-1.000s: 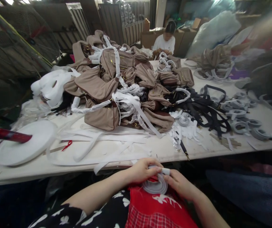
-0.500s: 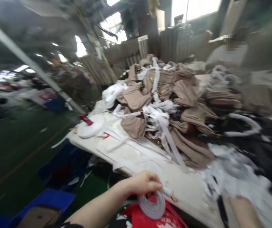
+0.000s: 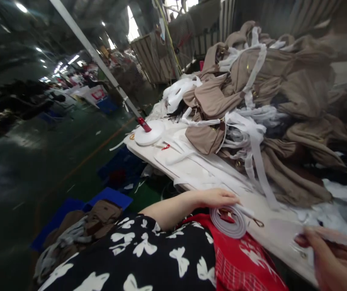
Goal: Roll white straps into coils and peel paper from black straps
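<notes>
My left hand [image 3: 217, 198] is closed on a coiled grey-white strap [image 3: 229, 220] with a small metal clasp, held at the table's near edge over my red apron [image 3: 236, 258]. My right hand [image 3: 335, 258] is at the lower right, pinching a thin clear or white strip that is blurred. A white table [image 3: 191, 169] carries a large heap of beige bags [image 3: 270, 101] wrapped in white webbing straps [image 3: 252, 137]. Loose white strap lengths lie flat on the table between the heap and my left hand.
A white tape spool [image 3: 149, 135] with a red-handled tool [image 3: 144, 124] sits at the table's left corner, small red snips [image 3: 165, 147] beside it. Blue crates with brown bags [image 3: 100, 216] stand on the green floor at my left. Metal racks and other workstations lie beyond.
The view swung left and tilted. My right hand left the coiled strap and moved out to the right; my left hand keeps hold of the coil at the table edge.
</notes>
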{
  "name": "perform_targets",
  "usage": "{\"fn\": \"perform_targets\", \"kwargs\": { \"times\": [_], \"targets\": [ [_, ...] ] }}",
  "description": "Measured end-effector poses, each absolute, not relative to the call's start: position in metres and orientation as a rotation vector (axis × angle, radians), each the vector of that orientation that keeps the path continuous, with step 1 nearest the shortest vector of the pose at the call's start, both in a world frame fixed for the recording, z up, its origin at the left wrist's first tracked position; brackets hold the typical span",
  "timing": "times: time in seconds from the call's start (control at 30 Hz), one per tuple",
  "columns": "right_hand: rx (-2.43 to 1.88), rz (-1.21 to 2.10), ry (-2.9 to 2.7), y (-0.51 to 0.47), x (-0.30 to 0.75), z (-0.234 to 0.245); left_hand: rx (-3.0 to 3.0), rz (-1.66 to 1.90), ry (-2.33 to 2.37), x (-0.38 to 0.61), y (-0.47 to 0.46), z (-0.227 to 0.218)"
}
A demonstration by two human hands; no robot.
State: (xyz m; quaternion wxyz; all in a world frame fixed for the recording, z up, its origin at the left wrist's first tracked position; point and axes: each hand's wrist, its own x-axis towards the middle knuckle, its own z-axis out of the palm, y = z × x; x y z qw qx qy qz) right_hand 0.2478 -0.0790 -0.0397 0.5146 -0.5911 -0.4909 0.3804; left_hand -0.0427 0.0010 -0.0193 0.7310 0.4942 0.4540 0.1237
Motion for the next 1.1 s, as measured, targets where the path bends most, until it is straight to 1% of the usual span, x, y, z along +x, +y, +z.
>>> {"fn": "perform_targets", "kwargs": {
  "times": [0.07,0.13,0.2,0.3,0.43,0.53,0.6,0.77,0.87,0.97,1.1],
  "targets": [
    [-1.362,0.909,-1.265,-0.081,0.219,-0.015,1.157,0.258,0.942,-0.046,0.004,-0.018],
    [-1.226,0.907,-1.552,-0.076,0.189,0.002,1.185,0.237,0.891,-0.049,0.005,-0.018],
    [-1.15,0.818,-1.813,-0.074,0.164,0.011,1.216,0.238,0.866,-0.052,0.005,-0.018],
    [-1.183,0.584,-2.031,-0.08,0.139,0.008,1.308,0.238,0.858,-0.056,0.004,-0.016],
    [-1.182,0.192,-2.179,-0.091,0.123,-0.011,1.35,0.165,0.859,-0.059,0.001,-0.012],
    [-1.176,0.069,-2.244,-0.096,0.119,-0.021,1.385,0.145,0.858,-0.06,-0.002,-0.01],
    [-1.214,0.102,-2.231,-0.101,0.117,-0.019,1.433,0.14,0.849,-0.06,-0.003,-0.01],
    [-1.272,0.329,-2.072,-0.113,0.117,0.006,1.527,0.113,0.796,-0.061,-0.003,-0.006],
    [-1.44,0.364,-1.864,-0.108,0.127,0.011,1.579,0.151,0.762,-0.063,-0.003,-0.001],
    [-1.593,0.621,-1.658,-0.096,0.14,0.002,1.652,0.215,0.675,-0.062,-0.006,0.005],
    [-1.633,0.993,-1.399,-0.081,0.145,-0.015,1.792,0.279,0.596,-0.058,-0.012,0.013]
  ]
}}
